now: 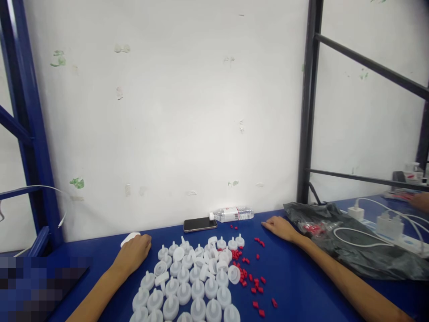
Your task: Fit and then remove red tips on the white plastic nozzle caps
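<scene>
My left hand [134,253] rests palm down on the blue table, its fingers curled in and nothing visible in them. A smooth white object [130,238] lies right behind it, partly covered; whether they touch I cannot tell. To the right spreads a crowd of translucent white nozzle caps [183,291], some upright and some tipped over. Small red plastic caps [256,282] are scattered along the right edge of that crowd. Beyond them, my right hand [280,228] lies flat on the table with fingers stretched out, holding nothing.
A phone [200,224] and a lying water bottle [232,214] sit by the wall. On the right are a dark plastic bag [348,250], a bag of red pieces [317,228], a charger and white cables. Another person's hand [420,201] shows at the far right.
</scene>
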`<state>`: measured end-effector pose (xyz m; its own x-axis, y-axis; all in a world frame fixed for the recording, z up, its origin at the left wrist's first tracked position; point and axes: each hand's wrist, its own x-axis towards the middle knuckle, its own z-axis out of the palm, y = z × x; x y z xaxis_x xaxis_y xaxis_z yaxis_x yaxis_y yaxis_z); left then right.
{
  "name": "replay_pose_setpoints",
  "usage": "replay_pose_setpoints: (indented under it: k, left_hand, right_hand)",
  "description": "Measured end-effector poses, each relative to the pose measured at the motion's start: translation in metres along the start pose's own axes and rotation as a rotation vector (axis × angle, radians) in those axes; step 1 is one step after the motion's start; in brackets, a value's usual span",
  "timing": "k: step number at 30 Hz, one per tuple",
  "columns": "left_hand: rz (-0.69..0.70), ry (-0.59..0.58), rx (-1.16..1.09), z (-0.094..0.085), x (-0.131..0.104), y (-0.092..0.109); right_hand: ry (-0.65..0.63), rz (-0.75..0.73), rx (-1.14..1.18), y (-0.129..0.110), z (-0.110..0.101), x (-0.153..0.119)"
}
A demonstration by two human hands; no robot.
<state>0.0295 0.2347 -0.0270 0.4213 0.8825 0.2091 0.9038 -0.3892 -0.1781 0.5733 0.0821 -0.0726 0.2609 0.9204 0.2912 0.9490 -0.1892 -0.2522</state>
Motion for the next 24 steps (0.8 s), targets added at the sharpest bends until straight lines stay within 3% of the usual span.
replay_pose_setpoints:
  k: [24]
  left_hand:
    - [0.002,-0.005,0.018,0.0067,0.0047,-0.0032]
  right_hand:
    - [0.016,-0.007,0.004,-0.003,-0.0007,-0.0011]
